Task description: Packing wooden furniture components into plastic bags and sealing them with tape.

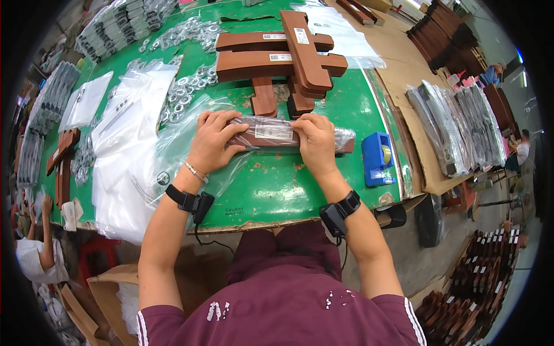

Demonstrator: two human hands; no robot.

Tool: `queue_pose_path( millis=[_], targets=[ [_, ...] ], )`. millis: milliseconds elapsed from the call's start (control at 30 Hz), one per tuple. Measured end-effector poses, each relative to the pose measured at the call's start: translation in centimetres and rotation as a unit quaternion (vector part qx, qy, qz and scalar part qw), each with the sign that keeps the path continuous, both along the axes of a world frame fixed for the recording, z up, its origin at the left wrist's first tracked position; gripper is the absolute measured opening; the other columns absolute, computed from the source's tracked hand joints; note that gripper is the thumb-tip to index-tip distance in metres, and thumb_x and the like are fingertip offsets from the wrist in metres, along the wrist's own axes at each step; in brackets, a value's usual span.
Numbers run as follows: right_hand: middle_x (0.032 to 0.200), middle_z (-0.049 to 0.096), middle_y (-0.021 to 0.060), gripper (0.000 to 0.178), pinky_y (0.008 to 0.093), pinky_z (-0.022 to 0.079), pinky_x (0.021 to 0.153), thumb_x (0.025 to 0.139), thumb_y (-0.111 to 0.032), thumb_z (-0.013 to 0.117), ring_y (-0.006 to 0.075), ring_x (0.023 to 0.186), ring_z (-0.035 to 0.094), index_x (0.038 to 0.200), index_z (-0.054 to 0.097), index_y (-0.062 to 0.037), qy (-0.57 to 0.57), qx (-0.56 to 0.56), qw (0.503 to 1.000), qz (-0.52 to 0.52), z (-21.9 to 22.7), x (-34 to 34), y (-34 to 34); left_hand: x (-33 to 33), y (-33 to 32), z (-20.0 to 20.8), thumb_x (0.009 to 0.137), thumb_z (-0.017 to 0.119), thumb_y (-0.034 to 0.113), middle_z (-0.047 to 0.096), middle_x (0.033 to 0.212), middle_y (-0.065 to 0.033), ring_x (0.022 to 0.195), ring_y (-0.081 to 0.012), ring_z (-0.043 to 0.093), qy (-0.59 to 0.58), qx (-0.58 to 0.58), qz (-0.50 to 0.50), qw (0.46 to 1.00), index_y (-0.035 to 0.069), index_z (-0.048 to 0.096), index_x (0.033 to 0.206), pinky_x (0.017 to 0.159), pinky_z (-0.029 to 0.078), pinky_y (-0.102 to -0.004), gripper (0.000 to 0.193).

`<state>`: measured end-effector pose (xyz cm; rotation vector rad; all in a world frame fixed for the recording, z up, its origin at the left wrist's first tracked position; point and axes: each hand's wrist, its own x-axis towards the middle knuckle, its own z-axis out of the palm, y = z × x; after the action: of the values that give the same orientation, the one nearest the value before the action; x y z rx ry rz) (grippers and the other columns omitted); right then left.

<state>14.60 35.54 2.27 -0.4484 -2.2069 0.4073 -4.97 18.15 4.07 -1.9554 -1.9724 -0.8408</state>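
Note:
On the green table a brown wooden bar [248, 139] lies crosswise, wrapped in clear plastic film with a white label [273, 132] showing through. My left hand [212, 140] grips its left part, fingers over the top and thumb along the near side. Near the bar's right end, my right hand [316, 141] pinches the film against it, fingertips curled down. Loose film [182, 130] trails to the left, under my left forearm. Beyond the bar, several brown wooden pieces [259, 65] with labels are stacked crosswise.
A blue tape dispenser [374, 164] stands at the right. Flat plastic bags [130, 132] and small bagged metal rings [187, 86] cover the left side. Wrapped bundles [456, 130] lie on cardboard [398, 81] to the right; more packs [115, 29] are piled far left. Another person's arm [46, 230] shows at left.

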Motion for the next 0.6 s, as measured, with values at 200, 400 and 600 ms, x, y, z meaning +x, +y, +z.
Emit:
queue_pose_path(
  millis=[200, 400, 600],
  targets=[
    [0.093, 0.062, 0.004, 0.018, 0.0402, 0.043, 0.088, 0.072, 0.001, 0.065, 0.0259, 0.095, 0.059, 0.088, 0.065, -0.0084, 0.067, 0.062, 0.994, 0.066, -1.1, 0.3, 0.9, 0.6, 0.1, 0.7, 0.064, 0.082, 0.025, 0.058, 0.122, -0.0081, 0.114, -0.0295, 0.053, -0.024, -0.028, 0.028, 0.999, 0.014, 0.064, 0.117, 0.101, 0.032, -0.0438, 0.058],
    [0.098, 0.06, 0.0046, 0.02, 0.0406, 0.044, 0.087, 0.074, -0.003, 0.061, 0.0255, 0.097, 0.057, 0.093, 0.063, -0.0074, 0.025, 0.148, 0.987, 0.052, -1.1, 0.4, 0.9, 0.3, 0.1, 0.5, 0.064, 0.082, 0.025, 0.058, 0.124, -0.0084, 0.114, -0.029, 0.053, 0.022, -0.03, 0.013, 0.999, 0.017, 0.064, 0.121, 0.101, 0.033, -0.0438, 0.06],
    [0.107, 0.058, 0.0104, 0.029, 0.0429, 0.043, 0.094, 0.078, -0.008, 0.056, 0.0272, 0.103, 0.055, 0.105, 0.063, -0.001, -0.027, 0.183, 0.982, 0.028, -0.7, 1.5, -0.4, 0.2, 0.2, -0.3, 0.062, 0.083, 0.022, 0.058, 0.126, -0.0077, 0.116, -0.0287, 0.053, 0.037, 0.001, -0.002, 0.999, 0.017, 0.065, 0.117, 0.1, 0.034, -0.045, 0.059]
  ],
)
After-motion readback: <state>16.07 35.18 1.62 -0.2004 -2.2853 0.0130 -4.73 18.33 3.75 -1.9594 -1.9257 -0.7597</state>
